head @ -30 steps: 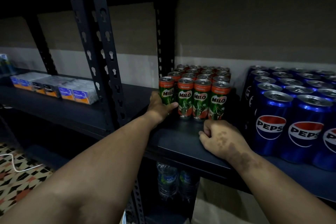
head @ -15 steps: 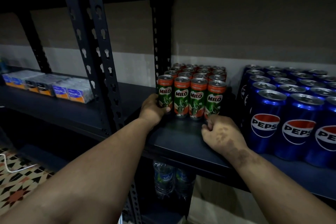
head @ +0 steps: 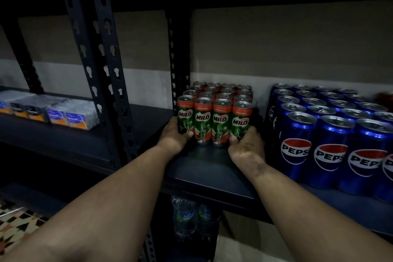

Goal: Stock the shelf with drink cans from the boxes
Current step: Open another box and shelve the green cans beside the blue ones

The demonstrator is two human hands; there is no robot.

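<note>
Small boxed packs, blue/orange labels, sit in a row on the left rack's shelf. Water bottles stand on the lower level, dim, labels unreadable. Patterned floor tiles bottom left w/ a pale cable.
</note>
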